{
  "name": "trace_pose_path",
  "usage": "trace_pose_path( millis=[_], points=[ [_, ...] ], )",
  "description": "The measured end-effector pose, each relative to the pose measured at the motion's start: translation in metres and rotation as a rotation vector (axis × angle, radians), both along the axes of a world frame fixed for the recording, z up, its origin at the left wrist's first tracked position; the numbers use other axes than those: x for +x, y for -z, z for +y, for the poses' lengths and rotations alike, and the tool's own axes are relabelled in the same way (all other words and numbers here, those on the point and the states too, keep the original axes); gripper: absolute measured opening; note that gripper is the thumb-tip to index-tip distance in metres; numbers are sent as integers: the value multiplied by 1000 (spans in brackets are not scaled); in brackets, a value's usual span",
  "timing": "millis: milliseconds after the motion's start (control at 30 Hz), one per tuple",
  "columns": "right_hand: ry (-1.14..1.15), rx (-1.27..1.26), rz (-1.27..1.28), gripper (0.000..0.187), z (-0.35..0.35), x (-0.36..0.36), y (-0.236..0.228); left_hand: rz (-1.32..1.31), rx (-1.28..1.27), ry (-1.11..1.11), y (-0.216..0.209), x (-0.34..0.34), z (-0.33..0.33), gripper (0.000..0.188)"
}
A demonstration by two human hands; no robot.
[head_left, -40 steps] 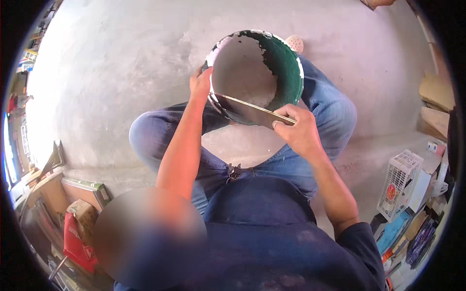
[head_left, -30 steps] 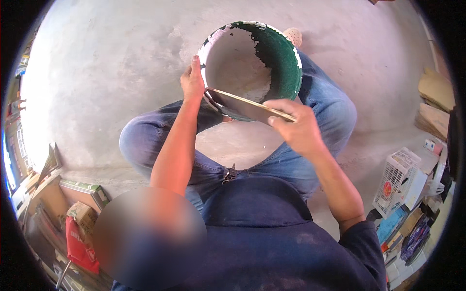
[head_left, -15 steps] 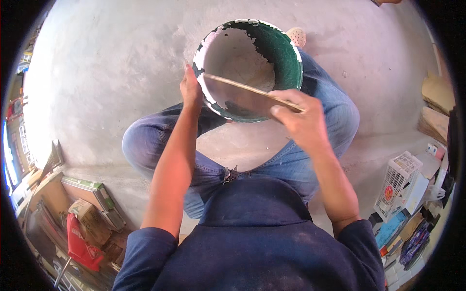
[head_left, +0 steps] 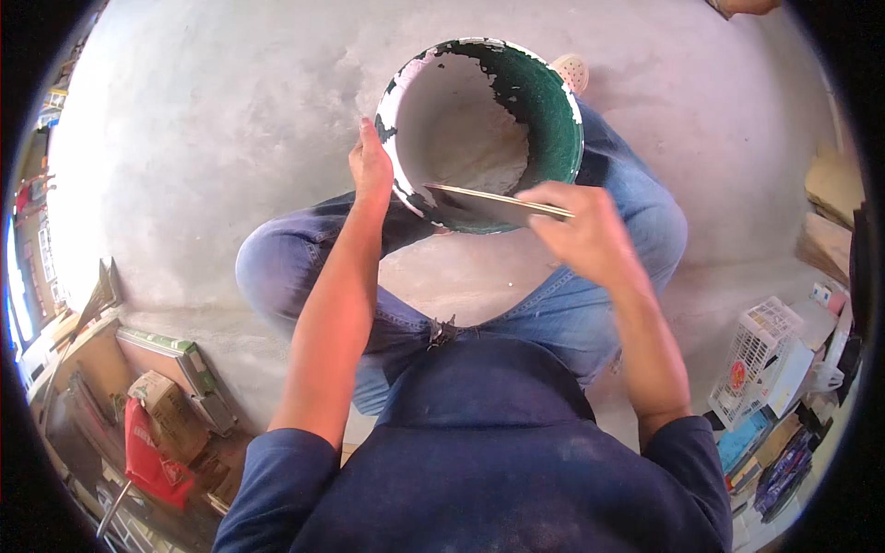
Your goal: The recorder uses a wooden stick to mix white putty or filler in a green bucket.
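Note:
Between my bent knees a green bucket (head_left: pixel 556 120) is tipped so that its mouth faces me. Whitish dried material (head_left: pixel 466 138) coats its left inner wall and bottom, with ragged edges where the green shows. My left hand (head_left: pixel 371 168) grips the bucket's left side near the rim, thumb pointing up. A thin flat board with a pale edge (head_left: pixel 493 199) is pinched in my right hand (head_left: pixel 583 229). The board reaches over the near part of the rim into the mouth; whether its tip touches the wall I cannot tell.
Grey concrete floor (head_left: pixel 230 120) surrounds me. On the left lie a cardboard box (head_left: pixel 171 419), a red bag (head_left: pixel 152 456) and stacked panels (head_left: pixel 171 364). To the right stand a white plastic basket (head_left: pixel 751 355) and cardboard pieces (head_left: pixel 834 189). A shoe (head_left: pixel 572 72) shows behind the bucket.
The board has swept down from the bucket's left inner wall toward the near rim. My left hand stays on the bucket, which sits slightly further right in view.

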State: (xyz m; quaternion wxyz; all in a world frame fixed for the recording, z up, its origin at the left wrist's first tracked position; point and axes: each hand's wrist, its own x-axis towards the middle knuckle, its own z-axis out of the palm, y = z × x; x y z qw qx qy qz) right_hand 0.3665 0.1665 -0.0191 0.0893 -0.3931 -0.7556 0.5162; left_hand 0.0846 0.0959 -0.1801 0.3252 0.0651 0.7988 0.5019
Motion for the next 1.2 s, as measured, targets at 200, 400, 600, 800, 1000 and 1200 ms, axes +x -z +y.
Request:
trace_pose_path(
  millis=[200, 400, 600, 800, 1000, 1200],
  points=[
    [-170, 80, 31, 27, -12, -22, 9, 111, -36, 44, -13, -2, -2, 71],
    [-193, 135, -214, 26, -16, -41, 76, 157, -76, 251, -10, 17, 17, 75],
    [34, -84, -3, 24, -18, -9, -19, 130, -106, 211, -14, 0, 19, 74],
    [165, 56, 121, 22, -45, -28, 46, 109, -142, 301, -15, 16, 29, 75],
    [233, -94, 88, 21, -50, 2, 9, 177, -188, 285, -22, 9, 26, 74],
    [231, 104, 189, 21, -52, -33, 68, 155, -145, 181, 7, 5, 22, 74]
  ],
)
